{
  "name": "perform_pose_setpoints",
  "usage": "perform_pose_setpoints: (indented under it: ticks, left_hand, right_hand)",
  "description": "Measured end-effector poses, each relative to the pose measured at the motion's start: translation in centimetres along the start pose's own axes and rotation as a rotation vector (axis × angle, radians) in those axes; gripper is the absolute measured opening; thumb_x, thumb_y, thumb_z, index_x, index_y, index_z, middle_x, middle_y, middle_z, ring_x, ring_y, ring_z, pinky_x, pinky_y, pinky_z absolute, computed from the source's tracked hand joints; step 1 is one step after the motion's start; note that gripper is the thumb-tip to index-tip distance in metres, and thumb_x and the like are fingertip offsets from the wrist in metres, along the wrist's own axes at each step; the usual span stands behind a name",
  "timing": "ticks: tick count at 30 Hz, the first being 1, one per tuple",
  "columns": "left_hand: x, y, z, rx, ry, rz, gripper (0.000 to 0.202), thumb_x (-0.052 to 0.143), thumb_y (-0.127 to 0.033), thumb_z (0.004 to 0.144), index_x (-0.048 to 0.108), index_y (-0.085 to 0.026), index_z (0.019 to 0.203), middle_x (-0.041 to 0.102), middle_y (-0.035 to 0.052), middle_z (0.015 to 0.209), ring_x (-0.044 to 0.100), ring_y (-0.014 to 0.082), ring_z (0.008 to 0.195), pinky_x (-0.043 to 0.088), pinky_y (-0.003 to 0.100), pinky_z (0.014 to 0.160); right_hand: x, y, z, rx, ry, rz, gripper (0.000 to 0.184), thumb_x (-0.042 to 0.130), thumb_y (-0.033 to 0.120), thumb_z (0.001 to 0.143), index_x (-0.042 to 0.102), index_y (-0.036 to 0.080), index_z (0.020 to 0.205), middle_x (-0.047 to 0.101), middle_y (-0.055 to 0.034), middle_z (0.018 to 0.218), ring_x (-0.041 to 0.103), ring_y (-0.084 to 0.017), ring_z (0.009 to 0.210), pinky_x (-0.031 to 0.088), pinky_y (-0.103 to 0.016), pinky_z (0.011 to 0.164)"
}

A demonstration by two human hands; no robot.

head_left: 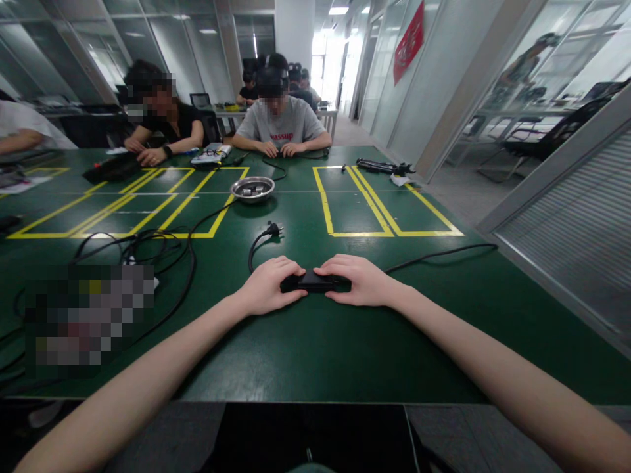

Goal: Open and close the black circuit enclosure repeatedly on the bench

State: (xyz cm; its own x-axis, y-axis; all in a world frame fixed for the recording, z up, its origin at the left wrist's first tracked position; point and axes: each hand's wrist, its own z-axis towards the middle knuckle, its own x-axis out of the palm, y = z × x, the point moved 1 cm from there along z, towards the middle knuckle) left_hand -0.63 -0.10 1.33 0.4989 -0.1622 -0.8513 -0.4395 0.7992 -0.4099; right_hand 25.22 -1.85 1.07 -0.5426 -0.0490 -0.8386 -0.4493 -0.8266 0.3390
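A black power adapter (315, 281) lies on the green table in front of me, with a hand at each end. My left hand (273, 284) has its thumb and fingers closed around the left end. At the right end, my right hand (362, 281) grips in the same way, thumb nearer to me. A short cord runs from behind my left hand to a black plug (273, 230) with its prongs pointing right. From my right hand a thin black cable (438, 253) stretches to the table's right edge.
Tangled black cables (148, 246) and a blurred-out item (93, 315) lie at the left. Farther back is a metal bowl (253, 189) with small metal parts. Yellow tape (362, 233) marks the table (296, 368). A folded black tripod-like item (384, 166) lies back right; people sit opposite.
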Motion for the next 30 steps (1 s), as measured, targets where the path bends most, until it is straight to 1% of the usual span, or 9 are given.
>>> perform_pose_setpoints:
  ticks: [5, 8, 10, 12, 15, 17, 20, 24, 30]
  left_hand:
    - [0.3, -0.2, 0.1, -0.042, -0.002, 0.067, 0.021, 0.058, -0.036, 0.1, 0.06, -0.019, 0.111, 0.07, 0.0097, 0.107, 0.064, 0.0263, 0.097, 0.053, 0.041, 0.086]
    - [0.3, -0.4, 0.2, -0.044, -0.004, 0.078, 0.022, 0.062, -0.037, 0.098, 0.06, -0.018, 0.109, 0.07, 0.0085, 0.103, 0.065, 0.0256, 0.093, 0.053, 0.04, 0.085]
    - [0.3, -0.5, 0.2, -0.033, -0.009, 0.095, 0.028, 0.068, -0.039, 0.094, 0.061, -0.017, 0.111, 0.07, 0.0082, 0.102, 0.065, 0.0254, 0.092, 0.053, 0.039, 0.085]
    - [0.4, -0.6, 0.2, -0.01, -0.016, 0.149, 0.036, 0.07, -0.042, 0.093, 0.062, -0.017, 0.118, 0.071, 0.0086, 0.104, 0.065, 0.0256, 0.092, 0.052, 0.039, 0.085]
    - [0.5, -0.7, 0.1, 0.044, -0.009, 0.25, 0.04, 0.06, -0.044, 0.101, 0.06, -0.019, 0.134, 0.072, 0.0088, 0.105, 0.065, 0.0251, 0.093, 0.05, 0.039, 0.086]
    - [0.5, -0.7, 0.1, 0.072, -0.003, 0.283, 0.041, 0.053, -0.044, 0.105, 0.059, -0.02, 0.138, 0.073, 0.0086, 0.106, 0.065, 0.0245, 0.093, 0.049, 0.039, 0.086]
    - [0.5, -0.8, 0.0, 0.09, 0.002, 0.289, 0.04, 0.05, -0.044, 0.107, 0.061, -0.018, 0.135, 0.074, 0.0094, 0.108, 0.065, 0.0244, 0.094, 0.048, 0.039, 0.087]
    - [0.5, -1.0, 0.1, 0.097, 0.016, 0.302, 0.04, 0.05, -0.045, 0.106, 0.064, -0.016, 0.131, 0.075, 0.0106, 0.111, 0.066, 0.0258, 0.097, 0.048, 0.04, 0.087]
    - [0.5, -1.2, 0.1, 0.123, -0.006, 0.322, 0.039, 0.05, -0.045, 0.106, 0.065, -0.015, 0.126, 0.076, 0.0113, 0.112, 0.068, 0.0257, 0.098, 0.048, 0.04, 0.087]
  right_hand:
    - [0.5, -0.4, 0.3, 0.028, 0.003, -0.052, 0.052, 0.067, 0.019, 0.082, 0.063, 0.02, 0.133, 0.072, -0.0107, 0.113, 0.068, -0.025, 0.101, 0.058, -0.04, 0.088]
    - [0.9, -0.6, 0.5, 0.047, 0.018, -0.095, 0.049, 0.065, 0.017, 0.082, 0.063, 0.017, 0.13, 0.071, -0.0113, 0.108, 0.067, -0.026, 0.098, 0.057, -0.039, 0.085]
    - [1.1, -0.6, 0.5, 0.041, 0.028, -0.125, 0.044, 0.064, 0.016, 0.085, 0.063, 0.016, 0.129, 0.071, -0.0117, 0.106, 0.067, -0.026, 0.097, 0.056, -0.038, 0.083]
    - [1.2, -0.5, 0.5, 0.023, 0.034, -0.141, 0.038, 0.062, 0.018, 0.09, 0.063, 0.015, 0.128, 0.072, -0.0121, 0.104, 0.067, -0.025, 0.096, 0.056, -0.038, 0.082]
    - [1.0, -0.2, 0.6, 0.003, 0.038, -0.142, 0.032, 0.061, 0.025, 0.097, 0.064, 0.012, 0.126, 0.072, -0.0127, 0.101, 0.068, -0.025, 0.092, 0.055, -0.037, 0.08]
    - [0.8, 0.0, 0.7, 0.001, 0.042, -0.143, 0.03, 0.06, 0.03, 0.099, 0.065, 0.012, 0.124, 0.072, -0.0122, 0.099, 0.067, -0.024, 0.09, 0.055, -0.036, 0.078]
    - [0.6, 0.3, 0.8, -0.016, 0.041, -0.185, 0.032, 0.059, 0.036, 0.102, 0.067, 0.012, 0.121, 0.072, -0.0109, 0.095, 0.067, -0.024, 0.086, 0.053, -0.035, 0.075]
    - [0.7, 0.6, 0.8, -0.091, -0.03, -0.311, 0.042, 0.057, 0.048, 0.102, 0.068, 0.012, 0.119, 0.073, -0.0129, 0.1, 0.066, -0.025, 0.086, 0.052, -0.037, 0.076]
    - [0.8, 1.3, 0.7, -0.151, -0.081, -0.403, 0.036, 0.053, 0.043, 0.106, 0.071, 0.012, 0.111, 0.075, -0.0117, 0.098, 0.065, -0.022, 0.082, 0.051, -0.035, 0.073]
